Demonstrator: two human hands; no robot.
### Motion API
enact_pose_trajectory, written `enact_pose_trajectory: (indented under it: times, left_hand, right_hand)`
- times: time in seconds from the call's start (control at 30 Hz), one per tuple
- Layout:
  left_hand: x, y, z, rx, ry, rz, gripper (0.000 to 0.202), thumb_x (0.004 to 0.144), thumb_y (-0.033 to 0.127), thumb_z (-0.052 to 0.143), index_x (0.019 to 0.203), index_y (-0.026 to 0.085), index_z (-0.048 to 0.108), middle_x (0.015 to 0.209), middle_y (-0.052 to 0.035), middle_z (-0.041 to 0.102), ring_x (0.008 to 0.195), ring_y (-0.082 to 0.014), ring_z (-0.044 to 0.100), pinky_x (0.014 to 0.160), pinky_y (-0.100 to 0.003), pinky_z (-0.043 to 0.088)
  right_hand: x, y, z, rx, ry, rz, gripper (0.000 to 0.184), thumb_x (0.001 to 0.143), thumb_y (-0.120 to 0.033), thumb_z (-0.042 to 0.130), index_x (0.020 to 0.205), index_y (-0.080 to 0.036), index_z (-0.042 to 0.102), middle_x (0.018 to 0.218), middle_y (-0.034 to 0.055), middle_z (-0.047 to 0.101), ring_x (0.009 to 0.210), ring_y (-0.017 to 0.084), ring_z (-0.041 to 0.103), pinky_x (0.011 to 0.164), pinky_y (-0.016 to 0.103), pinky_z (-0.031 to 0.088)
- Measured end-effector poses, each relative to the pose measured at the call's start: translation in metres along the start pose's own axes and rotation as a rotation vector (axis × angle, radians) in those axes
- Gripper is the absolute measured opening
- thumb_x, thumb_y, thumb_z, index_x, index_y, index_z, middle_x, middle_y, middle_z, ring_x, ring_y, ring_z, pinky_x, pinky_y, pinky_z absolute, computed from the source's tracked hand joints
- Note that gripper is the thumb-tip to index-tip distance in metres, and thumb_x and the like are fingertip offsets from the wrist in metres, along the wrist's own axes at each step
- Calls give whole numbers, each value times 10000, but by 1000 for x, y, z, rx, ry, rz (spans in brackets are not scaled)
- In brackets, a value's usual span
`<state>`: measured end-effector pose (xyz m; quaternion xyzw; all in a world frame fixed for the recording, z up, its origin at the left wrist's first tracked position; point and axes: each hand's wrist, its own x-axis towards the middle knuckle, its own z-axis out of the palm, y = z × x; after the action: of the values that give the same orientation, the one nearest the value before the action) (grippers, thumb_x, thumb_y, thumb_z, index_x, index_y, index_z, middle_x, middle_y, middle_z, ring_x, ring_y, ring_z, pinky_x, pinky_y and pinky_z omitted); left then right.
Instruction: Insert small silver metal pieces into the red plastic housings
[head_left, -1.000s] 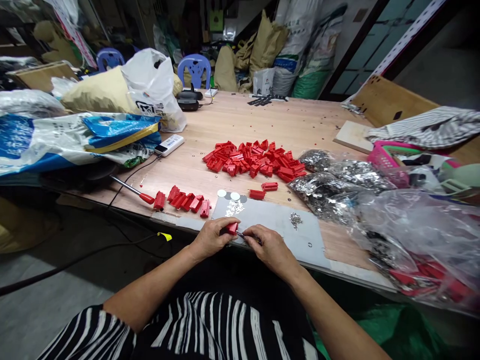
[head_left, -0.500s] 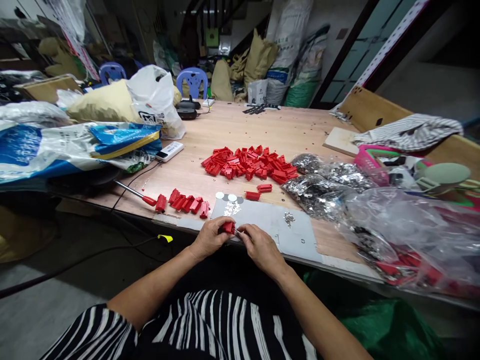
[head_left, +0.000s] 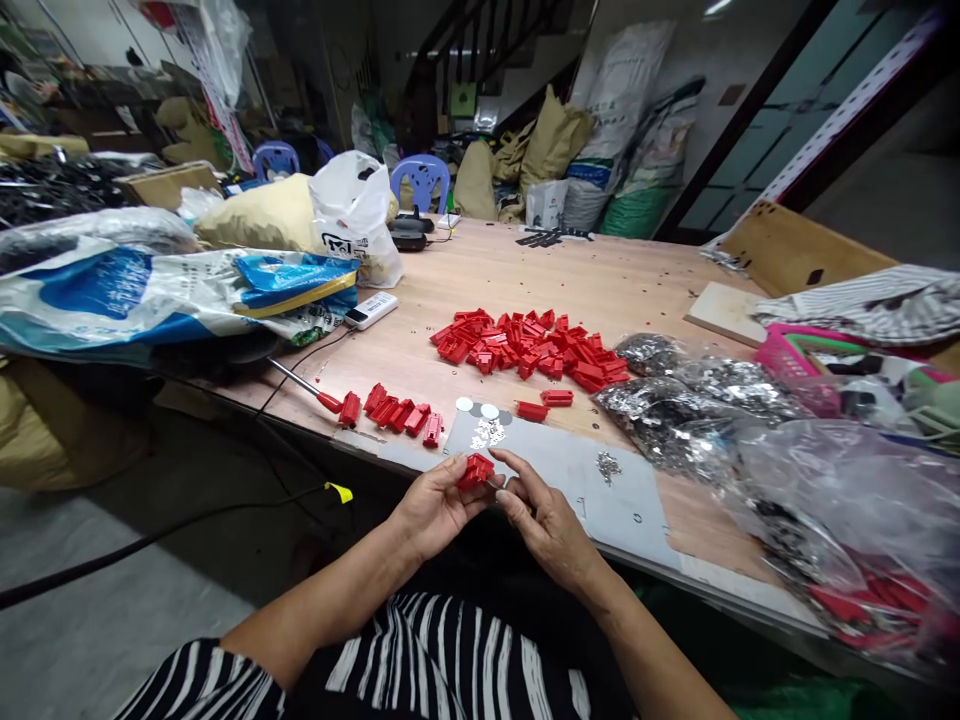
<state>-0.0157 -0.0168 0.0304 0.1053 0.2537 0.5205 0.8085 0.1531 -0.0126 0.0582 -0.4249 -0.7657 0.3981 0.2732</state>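
Observation:
In my left hand (head_left: pixel 437 505) is a small red plastic housing (head_left: pixel 475 470), gripped between thumb and fingers just above the table's front edge. My right hand (head_left: pixel 544 515) is close against its right side, index finger reaching toward the housing and thumb bent below. A thin metal piece (head_left: pixel 495 484) shows between the right fingers and the housing; its kind is too small to tell. Beyond my hands lies a grey mat (head_left: pixel 555 455) with small shiny metal plates (head_left: pixel 487 432) and a little heap of tiny metal parts (head_left: pixel 608 467).
A pile of red housings (head_left: pixel 525 342) lies mid-table. Several more stand in a row (head_left: pixel 405 414) at left, beside a red-handled screwdriver (head_left: pixel 328 401). Clear bags of metal parts (head_left: pixel 660 400) and a pink basket (head_left: pixel 795 365) are at right. Blue-white sacks (head_left: pixel 180 290) lie at left.
The view has swung left, so everything appears further right. My left hand has turned more palm-up with the housing tilted, and my right index finger has lifted and stretched out over it.

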Motion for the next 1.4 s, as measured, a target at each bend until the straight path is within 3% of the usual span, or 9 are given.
enact_pose_trajectory:
  times: [0.3,0.43,0.57,0.63,0.8,0.87,1.07,1.27,1.4]
  left_hand:
    - [-6,-6,6,-114,55,-25,145,889,192,527,892,90,631,865,-86,728,831,-193,702,948,-383,478]
    - [-11,-13,8,-115,5,5,108,853,184,580,870,90,629,896,-95,726,892,-214,694,1017,-404,426]
    - [-14,-9,6,31,11,54,123,811,235,641,867,128,615,912,-68,710,886,-202,687,1011,-417,420]
    - [-15,2,1,282,76,227,134,795,275,658,803,153,602,897,-51,688,891,-200,669,985,-423,428]
    - [-13,56,-34,1152,469,1033,112,779,314,663,759,204,654,1123,-58,580,1156,-227,513,1075,-409,316]
    - [-10,74,-53,1345,589,1180,103,797,317,641,797,217,666,1154,-65,560,1196,-233,481,1083,-420,309]
    - [4,80,-91,1647,614,1197,131,814,320,624,803,204,683,1111,-84,588,1173,-253,501,1039,-441,374]
    - [11,79,-103,1783,639,1228,138,808,323,630,791,205,698,1182,-99,574,1308,-305,362,1084,-502,294]
    - [15,82,-111,1786,625,1267,139,788,321,653,811,190,694,1162,-109,577,1287,-307,385,1075,-491,313]
  right_hand:
    - [1,-2,-5,-37,39,-43,316,944,-350,416,1195,-237,570,1012,42,678,914,185,631,820,275,466]
    - [3,-1,0,46,111,4,338,952,-398,374,1034,-205,639,782,14,646,694,144,586,673,234,460]
    - [3,4,6,117,128,75,379,939,-448,369,1054,-181,613,622,-21,518,561,120,461,556,224,403]
    - [3,9,8,95,140,108,363,916,-467,414,1054,-186,597,619,-32,481,547,114,422,536,223,377]
    - [6,19,11,26,140,143,342,898,-493,433,924,-191,592,641,-29,476,526,107,392,503,223,348]
    - [11,17,12,-15,106,121,337,913,-480,408,932,-199,593,656,-22,510,543,114,425,523,226,366]
    - [11,10,11,-166,131,131,269,910,-432,433,913,-213,590,745,-10,614,619,127,517,617,237,412]
    - [-48,36,22,-265,114,154,241,925,-370,427,912,-212,608,839,26,661,733,157,603,695,260,462]
    - [-82,68,42,-406,100,191,331,902,-358,456,1177,-199,550,1213,115,579,1062,233,591,879,332,480]
